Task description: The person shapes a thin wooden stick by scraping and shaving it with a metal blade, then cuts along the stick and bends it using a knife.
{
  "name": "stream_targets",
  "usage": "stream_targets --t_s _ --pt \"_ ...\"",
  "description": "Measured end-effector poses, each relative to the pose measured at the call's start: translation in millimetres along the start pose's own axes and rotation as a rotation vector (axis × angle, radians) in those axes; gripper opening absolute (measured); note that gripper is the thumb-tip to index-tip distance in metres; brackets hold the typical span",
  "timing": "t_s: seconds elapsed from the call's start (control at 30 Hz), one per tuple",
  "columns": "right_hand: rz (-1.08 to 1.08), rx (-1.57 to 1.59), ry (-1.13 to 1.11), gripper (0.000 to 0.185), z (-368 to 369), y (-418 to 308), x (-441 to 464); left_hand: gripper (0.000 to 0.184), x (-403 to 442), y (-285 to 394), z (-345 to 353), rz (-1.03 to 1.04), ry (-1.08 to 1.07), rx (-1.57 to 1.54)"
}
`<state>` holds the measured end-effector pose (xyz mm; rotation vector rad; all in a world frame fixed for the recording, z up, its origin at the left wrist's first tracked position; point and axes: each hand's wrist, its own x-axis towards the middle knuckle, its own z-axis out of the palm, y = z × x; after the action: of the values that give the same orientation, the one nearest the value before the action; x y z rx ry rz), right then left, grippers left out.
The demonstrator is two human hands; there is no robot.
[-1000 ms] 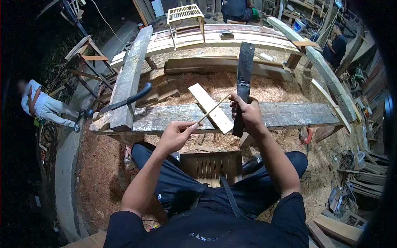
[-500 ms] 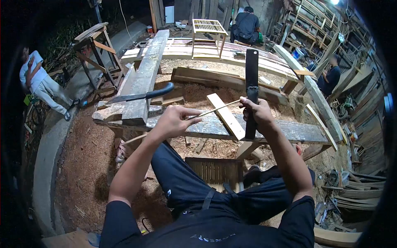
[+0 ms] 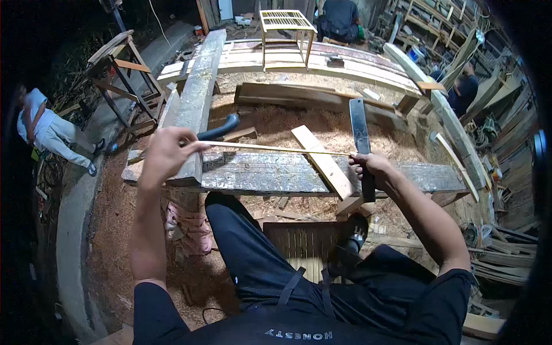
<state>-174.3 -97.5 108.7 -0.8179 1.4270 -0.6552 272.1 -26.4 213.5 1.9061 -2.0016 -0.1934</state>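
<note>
A thin pale wooden strip [image 3: 276,149] runs nearly level between my two hands above the bench. My left hand [image 3: 167,152] pinches its left end between thumb and fingers. My right hand [image 3: 372,165] is closed around a dark, flat machete-like blade [image 3: 360,129] with a hole near its upper end, held almost upright. The strip's other end meets my right hand's fingers beside the blade. Behind my left hand, the curved dark handle [image 3: 221,127] of a knife shows on the bench; its blade is mostly hidden.
A worn plank bench [image 3: 259,172] crosses in front of my knees, with a pale board [image 3: 325,164] leaning over it. A slatted wooden frame [image 3: 287,29] stands on planks farther back. Another person [image 3: 54,129] stands at left; two more are at the back. Shavings cover the ground.
My left hand has moved left along the strip to its end, and the strip now stretches straight between my hands. My right hand and blade have shifted lower and slightly right.
</note>
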Motion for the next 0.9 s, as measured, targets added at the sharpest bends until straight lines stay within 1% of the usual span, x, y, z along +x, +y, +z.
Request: stream_targets --t_s 0.03,0.07,0.1,0.13,0.17,0.2,0.3,0.33,0.37,0.43,0.5,0.57,0.6,0.63,0.67,0.73,0.77,0.8,0.83,0.9 --pt "0.064 0.028 -0.038 0.017 -3.9 9.4 11.0 0.019 7.9 -6.4 -1.9 0.006 0.013 -0.048" --pt "0.08 0.04 -0.04 0.017 -6.1 19.3 22.6 0.011 16.1 -15.1 1.4 -0.012 0.023 -0.212" --pt "0.106 0.129 -0.095 0.018 -5.0 27.0 31.8 0.008 20.4 -5.3 -4.0 -0.056 0.029 -0.3" --pt "0.125 0.212 -0.149 0.019 -5.0 30.6 39.6 0.011 27.2 -9.8 1.1 -0.011 0.073 -0.501" --pt "0.125 0.209 -0.151 0.019 -5.3 31.6 46.6 0.014 35.3 -15.7 7.5 0.035 0.128 -0.706" --pt "0.124 0.174 -0.142 0.02 -0.7 33.0 47.6 0.012 42.0 -19.2 14.7 0.119 0.185 -0.84" --pt "0.134 0.13 -0.132 0.023 10.7 28.0 48.8 0.016 53.6 -10.1 34.9 0.069 0.305 -1.231" --pt "0.153 0.146 -0.137 0.023 11.5 27.7 53.8 0.018 57.9 -1.0 43.8 0.012 0.402 -1.249" --pt "0.17 0.165 -0.143 0.023 11.4 27.7 59.8 0.018 60.1 8.3 50.7 0.006 0.408 -1.245" --pt "0.21 0.22 -0.188 0.023 8.4 32.5 68.8 0.02 61.9 28.0 65.2 0.015 0.447 -1.355" --pt "0.116 0.106 -0.164 0.024 15.8 26.7 60.8 0.021 64.8 47.5 81.0 -0.044 0.386 -1.421" --pt "0.083 0.057 -0.127 0.023 20.2 25.8 50.6 0.02 65.2 70.1 88.4 0.043 0.373 -1.503" --pt "0.036 0.01 -0.158 0.022 16.8 30.9 53.6 0.018 69.1 75.0 91.0 0.149 0.431 -1.391" --pt "-0.007 -0.036 -0.187 0.022 13.6 36.4 53.8 0.018 68.3 80.6 90.5 0.149 0.425 -1.393" --pt "-0.049 -0.046 -0.157 0.023 11.1 40.4 53.3 0.017 66.8 87.6 86.3 0.18 0.461 -1.275" --pt "-0.06 -0.044 -0.119 0.024 6.0 44.0 48.4 0.017 64.5 102.7 78.3 0.218 0.518 -1.077" --pt "-0.055 -0.036 -0.086 0.025 4.0 48.5 45.7 0.017 62.6 109.1 77.3 0.221 0.505 -1.074" --pt "-0.124 -0.086 -0.048 0.027 3.5 49.4 44.6 0.017 61.4 115.2 76.8 0.26 0.496 -1.106" --pt "-0.121 -0.072 -0.052 0.027 3.8 50.7 39.9 0.018 60.9 120.3 77.2 0.298 0.494 -1.137" --pt "-0.121 0.026 -0.048 0.026 3.5 49.7 28.7 0.018 61.4 129.2 80.1 0.31 0.523 -1.087"
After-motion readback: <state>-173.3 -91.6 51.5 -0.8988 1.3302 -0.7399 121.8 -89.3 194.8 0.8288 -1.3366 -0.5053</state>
